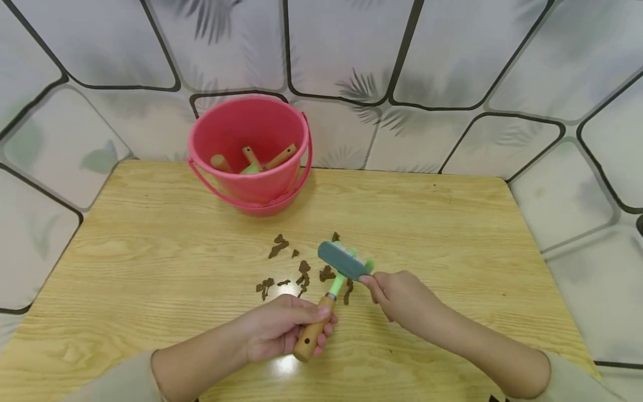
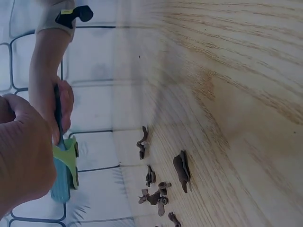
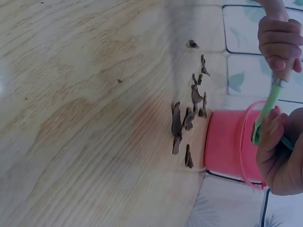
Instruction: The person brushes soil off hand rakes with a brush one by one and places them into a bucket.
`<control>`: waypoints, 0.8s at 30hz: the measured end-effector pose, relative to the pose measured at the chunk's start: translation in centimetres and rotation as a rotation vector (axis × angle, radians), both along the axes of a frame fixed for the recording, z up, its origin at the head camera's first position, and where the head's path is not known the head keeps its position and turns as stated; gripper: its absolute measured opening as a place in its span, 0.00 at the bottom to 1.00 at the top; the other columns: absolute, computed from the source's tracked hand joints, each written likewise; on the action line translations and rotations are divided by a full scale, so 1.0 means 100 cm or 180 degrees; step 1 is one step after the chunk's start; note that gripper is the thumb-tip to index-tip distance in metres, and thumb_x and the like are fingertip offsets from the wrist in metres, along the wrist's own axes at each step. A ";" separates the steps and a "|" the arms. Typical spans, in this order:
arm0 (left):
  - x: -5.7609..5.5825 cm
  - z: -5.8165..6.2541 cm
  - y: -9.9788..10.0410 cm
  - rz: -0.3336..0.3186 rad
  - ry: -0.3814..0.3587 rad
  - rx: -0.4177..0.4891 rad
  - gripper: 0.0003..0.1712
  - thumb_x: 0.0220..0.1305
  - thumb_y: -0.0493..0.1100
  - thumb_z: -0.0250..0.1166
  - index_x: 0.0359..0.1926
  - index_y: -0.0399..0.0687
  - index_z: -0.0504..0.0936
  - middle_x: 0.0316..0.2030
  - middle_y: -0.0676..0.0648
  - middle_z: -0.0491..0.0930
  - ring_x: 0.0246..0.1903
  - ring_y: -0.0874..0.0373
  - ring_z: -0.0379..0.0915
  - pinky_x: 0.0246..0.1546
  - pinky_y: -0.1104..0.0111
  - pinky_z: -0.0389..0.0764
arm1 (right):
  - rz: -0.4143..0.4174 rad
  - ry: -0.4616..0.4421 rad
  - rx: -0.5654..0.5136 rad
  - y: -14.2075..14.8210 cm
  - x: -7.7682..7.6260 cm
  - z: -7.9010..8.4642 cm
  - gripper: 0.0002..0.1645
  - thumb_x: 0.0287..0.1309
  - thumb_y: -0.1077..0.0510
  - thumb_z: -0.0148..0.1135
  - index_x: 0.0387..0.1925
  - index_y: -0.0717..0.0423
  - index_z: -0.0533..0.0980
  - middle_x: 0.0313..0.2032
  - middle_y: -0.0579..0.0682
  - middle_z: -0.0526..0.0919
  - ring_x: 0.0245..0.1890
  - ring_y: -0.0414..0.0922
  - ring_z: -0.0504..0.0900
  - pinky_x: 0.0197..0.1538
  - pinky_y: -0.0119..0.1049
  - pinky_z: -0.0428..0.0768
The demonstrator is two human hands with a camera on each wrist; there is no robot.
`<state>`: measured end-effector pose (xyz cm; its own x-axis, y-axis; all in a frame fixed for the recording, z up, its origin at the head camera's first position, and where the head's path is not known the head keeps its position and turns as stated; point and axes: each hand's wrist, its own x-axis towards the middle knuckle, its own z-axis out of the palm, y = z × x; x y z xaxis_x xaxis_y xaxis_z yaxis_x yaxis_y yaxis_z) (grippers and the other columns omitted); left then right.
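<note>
My left hand point(image 1: 286, 326) grips the wooden handle of a small garden hand rake point(image 1: 311, 335), its light green neck and prongs pointing away from me. Between thumb and fingers, my right hand point(image 1: 402, 296) pinches one end of a teal brush point(image 1: 341, 261). The brush lies across the rake's green head, with pale bristles showing along its far edge. In the left wrist view, brown bits show at the tips of the green prongs point(image 2: 71, 158). Both tools are over several brown dirt flakes point(image 1: 303, 268) scattered on the wooden table point(image 1: 150, 251).
A pink bucket point(image 1: 256, 192) with its handle hanging down stands at the back left of the table. Inside it are several wooden-handled tools point(image 1: 281, 157). Behind the table hangs a pale sheet point(image 1: 341, 44) with dark lines and leaf prints.
</note>
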<state>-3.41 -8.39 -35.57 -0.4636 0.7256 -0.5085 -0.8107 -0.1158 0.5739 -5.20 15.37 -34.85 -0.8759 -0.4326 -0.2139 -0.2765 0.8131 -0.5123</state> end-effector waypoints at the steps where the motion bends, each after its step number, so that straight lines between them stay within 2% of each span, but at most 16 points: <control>1: 0.000 -0.001 0.001 -0.0004 0.0005 -0.0010 0.13 0.68 0.42 0.57 0.43 0.33 0.76 0.30 0.51 0.80 0.28 0.64 0.78 0.36 0.73 0.82 | 0.0017 0.0079 0.0019 -0.004 -0.001 -0.001 0.26 0.72 0.48 0.42 0.20 0.55 0.71 0.07 0.39 0.64 0.07 0.33 0.60 0.10 0.23 0.61; 4: 0.001 -0.004 0.006 -0.0008 -0.0018 -0.0008 0.14 0.68 0.43 0.57 0.43 0.33 0.76 0.31 0.50 0.80 0.29 0.64 0.78 0.37 0.73 0.82 | -0.0014 0.0136 0.0020 -0.016 -0.007 -0.003 0.24 0.72 0.50 0.44 0.23 0.58 0.73 0.09 0.40 0.64 0.08 0.33 0.60 0.11 0.21 0.60; 7: 0.003 -0.012 0.012 -0.0044 -0.0236 0.0094 0.14 0.70 0.45 0.54 0.42 0.36 0.75 0.32 0.50 0.79 0.31 0.65 0.77 0.38 0.75 0.82 | -0.0127 0.0054 -0.0121 -0.032 -0.015 -0.001 0.25 0.72 0.49 0.43 0.23 0.58 0.73 0.09 0.42 0.65 0.08 0.34 0.60 0.11 0.23 0.58; 11: 0.005 -0.028 0.015 -0.0062 -0.0511 0.0269 0.14 0.72 0.46 0.51 0.39 0.40 0.75 0.33 0.51 0.78 0.33 0.66 0.77 0.39 0.77 0.81 | -0.0289 -0.0206 -0.0302 -0.044 -0.025 0.014 0.27 0.72 0.46 0.42 0.21 0.57 0.71 0.08 0.44 0.68 0.08 0.37 0.62 0.11 0.25 0.61; 13: 0.004 -0.032 0.013 -0.0047 -0.0527 0.0299 0.14 0.72 0.46 0.51 0.39 0.40 0.75 0.33 0.50 0.78 0.34 0.66 0.77 0.39 0.77 0.81 | -0.0354 -0.0323 -0.0317 -0.043 -0.027 0.022 0.29 0.72 0.43 0.41 0.21 0.57 0.71 0.09 0.45 0.68 0.07 0.38 0.63 0.12 0.27 0.63; 17: 0.002 -0.031 0.009 -0.0060 -0.0544 0.0284 0.14 0.72 0.47 0.51 0.40 0.40 0.75 0.34 0.50 0.78 0.34 0.66 0.77 0.39 0.77 0.81 | -0.0476 -0.0484 -0.0276 -0.031 -0.026 0.028 0.30 0.71 0.40 0.40 0.23 0.57 0.72 0.09 0.46 0.69 0.06 0.39 0.63 0.11 0.30 0.65; 24: -0.001 -0.026 0.000 0.0068 -0.0495 0.0166 0.14 0.72 0.47 0.51 0.42 0.38 0.73 0.34 0.50 0.78 0.33 0.66 0.77 0.39 0.78 0.81 | -0.0420 -0.0487 -0.0103 -0.010 -0.015 0.019 0.28 0.71 0.41 0.41 0.20 0.54 0.70 0.08 0.44 0.68 0.06 0.38 0.63 0.10 0.31 0.66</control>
<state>-3.55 -8.35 -38.16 -0.3980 0.7437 -0.5371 -0.8863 -0.1605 0.4344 -6.73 14.33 -32.97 -0.8838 -0.3252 -0.3365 -0.0857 0.8195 -0.5667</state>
